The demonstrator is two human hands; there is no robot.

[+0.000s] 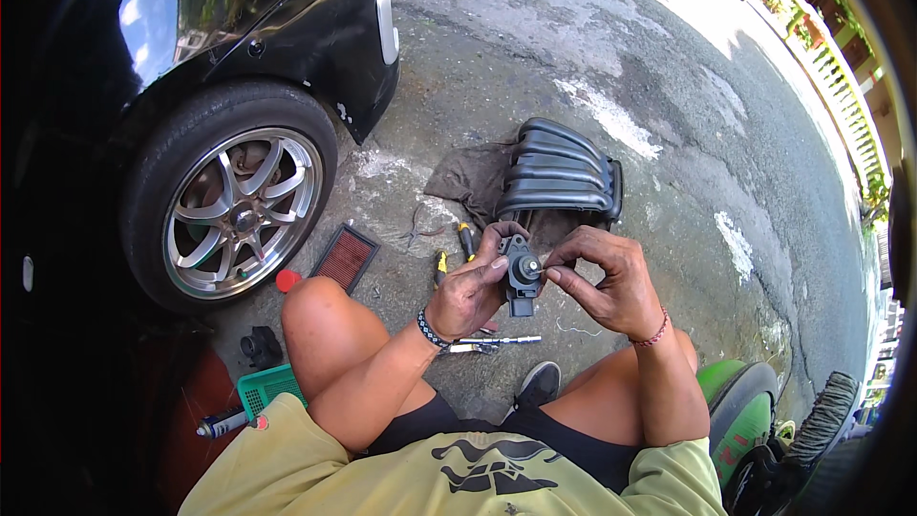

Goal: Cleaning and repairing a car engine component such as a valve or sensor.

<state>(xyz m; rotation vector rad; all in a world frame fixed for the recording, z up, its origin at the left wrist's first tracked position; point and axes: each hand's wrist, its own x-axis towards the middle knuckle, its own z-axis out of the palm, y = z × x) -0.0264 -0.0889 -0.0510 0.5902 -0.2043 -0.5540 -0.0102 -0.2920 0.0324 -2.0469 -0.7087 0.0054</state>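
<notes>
In front of my knees, my left hand (473, 291) grips a black plastic car sensor (522, 272) by its left side. The part has a round raised middle with a small metallic tip, and a square connector socket points downward. My right hand (604, 277) is closed in a pinch at the right of that tip. Whatever lies between thumb and forefinger is too small to make out. Just beyond both hands, a ribbed black intake manifold (562, 167) rests on a dark cloth (468, 177).
A black car's wheel (239, 205) stands at the left. Around my legs lie a red air filter (348, 256), pliers (416, 227), yellow-black screwdrivers (465, 241), a socket wrench (511, 339), a red cap (287, 280) and a green basket (269, 387). Rough concrete ground (458, 67) extends ahead.
</notes>
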